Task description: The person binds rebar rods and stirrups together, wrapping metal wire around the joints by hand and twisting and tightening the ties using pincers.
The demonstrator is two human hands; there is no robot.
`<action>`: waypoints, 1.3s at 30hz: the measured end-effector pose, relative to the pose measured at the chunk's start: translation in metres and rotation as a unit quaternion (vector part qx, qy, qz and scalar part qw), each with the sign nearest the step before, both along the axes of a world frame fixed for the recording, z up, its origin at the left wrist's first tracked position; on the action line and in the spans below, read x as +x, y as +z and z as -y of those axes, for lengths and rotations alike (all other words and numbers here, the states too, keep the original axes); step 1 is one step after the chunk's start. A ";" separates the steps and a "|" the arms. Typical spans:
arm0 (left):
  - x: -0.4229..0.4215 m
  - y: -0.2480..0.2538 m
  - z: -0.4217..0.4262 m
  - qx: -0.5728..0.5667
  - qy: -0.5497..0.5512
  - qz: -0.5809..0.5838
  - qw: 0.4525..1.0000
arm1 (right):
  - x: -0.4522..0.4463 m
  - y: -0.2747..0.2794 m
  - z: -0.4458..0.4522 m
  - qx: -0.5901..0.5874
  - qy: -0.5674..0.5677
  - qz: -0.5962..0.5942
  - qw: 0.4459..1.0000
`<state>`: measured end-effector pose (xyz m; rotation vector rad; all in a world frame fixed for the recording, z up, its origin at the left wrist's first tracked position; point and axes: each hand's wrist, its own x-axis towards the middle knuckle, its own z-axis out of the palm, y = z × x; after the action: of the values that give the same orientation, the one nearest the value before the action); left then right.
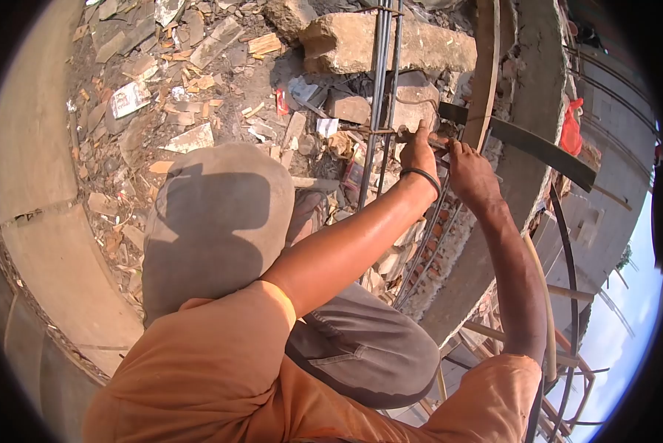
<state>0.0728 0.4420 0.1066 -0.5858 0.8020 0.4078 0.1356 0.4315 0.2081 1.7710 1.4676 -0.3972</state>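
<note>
My left hand (418,156), with a dark band round the wrist, is closed at the edge of the steel bars, its thumb or a finger pointing up. Close beside it, my right hand (472,176) has its fingers curled and pressed together. A short, rusty-brown piece (439,140) shows between the two hands; its kind is too small to tell. Just left of the hands runs a bundle of long steel reinforcing bars (380,88), crossed by a thin tie bar. A wooden plank (485,70) stands immediately right of them, and a dark flat strip (542,146) extends rightward behind.
Broken brick and tile rubble (191,81) covers the ground. A concrete block (390,43) lies at the top. A concrete beam (534,74) runs along the right, with a red plastic bag (571,127) beyond it. My bent knee (221,214) is at left centre.
</note>
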 end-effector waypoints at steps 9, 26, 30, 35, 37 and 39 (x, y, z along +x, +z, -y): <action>0.000 -0.002 0.019 0.128 0.007 -0.110 0.986 | -0.007 0.021 -0.051 -0.205 -0.205 -0.097 0.952; -0.044 -0.021 0.048 0.416 -0.155 -0.244 0.862 | -0.049 -0.045 0.061 0.108 -0.286 -0.151 0.940; -0.064 -0.008 0.033 0.430 -0.215 -0.242 0.843 | -0.066 -0.051 0.067 0.173 -0.302 -0.193 0.917; -0.050 -0.026 0.043 0.407 -0.160 -0.134 0.889 | -0.047 0.003 0.010 -0.037 -0.527 -0.250 0.811; -0.062 -0.006 0.025 0.381 -0.196 -0.118 0.896 | -0.039 0.014 -0.008 -0.101 -0.543 -0.276 0.787; -0.056 -0.001 0.028 0.355 -0.187 -0.147 0.904 | -0.038 0.007 0.001 -0.067 -0.564 -0.279 0.775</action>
<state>0.0166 0.4143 0.1059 0.3217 0.9552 0.4028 0.0979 0.4303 0.2146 2.3521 0.4537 -1.7012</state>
